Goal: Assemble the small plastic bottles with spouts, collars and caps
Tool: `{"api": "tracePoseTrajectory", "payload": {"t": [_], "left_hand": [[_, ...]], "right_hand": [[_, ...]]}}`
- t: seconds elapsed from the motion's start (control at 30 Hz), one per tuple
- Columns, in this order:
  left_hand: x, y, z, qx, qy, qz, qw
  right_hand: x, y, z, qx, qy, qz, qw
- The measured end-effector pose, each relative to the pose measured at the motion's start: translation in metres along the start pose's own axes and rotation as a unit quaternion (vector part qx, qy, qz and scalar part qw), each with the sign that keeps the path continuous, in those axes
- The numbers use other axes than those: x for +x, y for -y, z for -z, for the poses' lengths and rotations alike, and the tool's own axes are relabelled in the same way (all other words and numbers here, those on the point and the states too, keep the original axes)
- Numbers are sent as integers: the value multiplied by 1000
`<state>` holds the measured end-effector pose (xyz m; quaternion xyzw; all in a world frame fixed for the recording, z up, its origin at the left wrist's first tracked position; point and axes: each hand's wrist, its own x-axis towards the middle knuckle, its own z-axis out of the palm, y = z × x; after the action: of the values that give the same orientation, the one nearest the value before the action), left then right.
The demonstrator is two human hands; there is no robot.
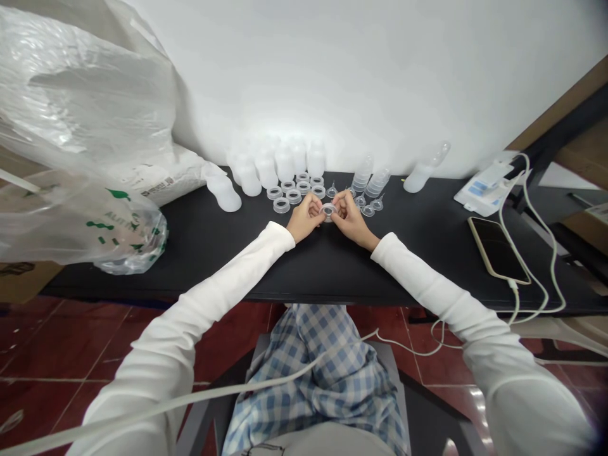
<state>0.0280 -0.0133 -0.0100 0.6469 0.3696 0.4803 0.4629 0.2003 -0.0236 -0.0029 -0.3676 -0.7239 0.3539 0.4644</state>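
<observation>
Left hand (304, 218): just left of the clear plastic ring (329, 210), fingertips pinching its near rim.

Right hand (352, 218): just right of the ring, fingers closed on the opposite rim. The hands are together, clamped on the ring from both sides, a hold that seems suited to steadying it for close handling.

Held piece: the ring sits between the hands, over the black table (394, 269). Fingers hide whether a second piece lies beneath it.

Behind the ring: loose clear rings (293, 196) lie close together just to the left, apparently grouped by kind within easy reach. Upright frosted bottles (285, 163) stand beyond them, near the white wall (332, 63).

Right of the ring: small clear funnel-shaped pieces (368, 211) lie nearby, with stacked clear cones (370, 176) behind them.

Far right of the ring: a smartphone (498, 250) lies with a white cable (501, 212) looping beside it, well apart from the small parts.

Far left of the ring: a crumpled plastic bag (128, 234) rests at the table's end, away from the working space.
</observation>
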Motion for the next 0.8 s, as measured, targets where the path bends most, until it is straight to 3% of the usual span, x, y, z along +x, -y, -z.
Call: {"api": "tracePoseTrajectory", "payload": {"t": [0.23,0.57,0.8], "left_hand": [[2,-2,-1,-45,5,26,999],[-2,-2,1,56,19,-19,998],[-2,-5,1,28,21,1,999]], "right_hand": [[1,1,2,22,8,-12,1000],[0,1,1,10,19,-15,1000],[1,-4,0,29,25,-42,998]]}}
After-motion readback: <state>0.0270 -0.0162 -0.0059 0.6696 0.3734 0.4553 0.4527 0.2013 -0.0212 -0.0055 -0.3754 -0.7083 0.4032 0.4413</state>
